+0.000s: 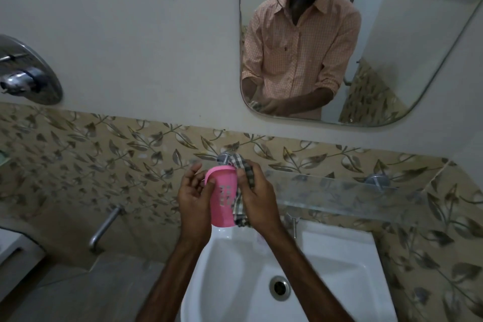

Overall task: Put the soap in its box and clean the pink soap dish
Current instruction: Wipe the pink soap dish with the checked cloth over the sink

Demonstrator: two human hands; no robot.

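Note:
The pink soap dish (222,196) is held up on end above the back of the white sink (337,264), its slotted face toward me. My left hand (193,195) grips its left edge with curled fingers. My right hand (257,197) holds a checked cloth (241,191) against the dish's right side; the cloth hangs down below the hand. No soap or soap box is in view.
A glass shelf (347,196) runs along the wall at the right of my hands. A metal tap pipe (105,225) sticks out at the lower left, a chrome shower mixer (26,76) higher left. The mirror (366,42) reflects a person in a checked shirt.

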